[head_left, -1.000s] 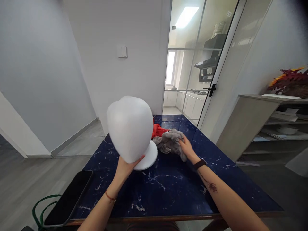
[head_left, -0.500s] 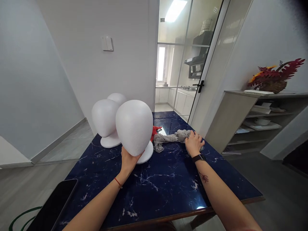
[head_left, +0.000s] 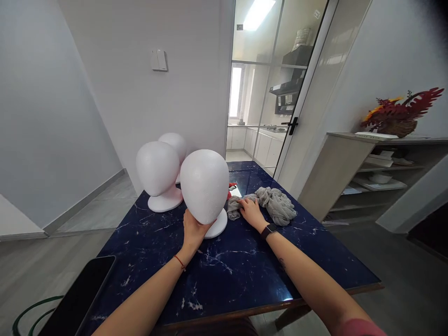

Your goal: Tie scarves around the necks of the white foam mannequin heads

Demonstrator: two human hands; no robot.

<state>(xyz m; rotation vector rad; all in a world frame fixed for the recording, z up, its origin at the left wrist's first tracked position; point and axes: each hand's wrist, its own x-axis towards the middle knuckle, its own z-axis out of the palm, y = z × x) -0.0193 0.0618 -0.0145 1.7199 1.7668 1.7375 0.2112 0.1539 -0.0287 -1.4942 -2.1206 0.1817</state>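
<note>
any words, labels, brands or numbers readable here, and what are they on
None can be read.
Two stickers on the glass door: too small to read.
Switch: any marking too small.
Phone: dark screen, no text.
Front foam head, grey cloth: none seen.

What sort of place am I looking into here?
Probably a home, in a room next to a kitchen: a cooktop shows through the glass door, and a shelf unit at the right bears a basket of red leaves.
</note>
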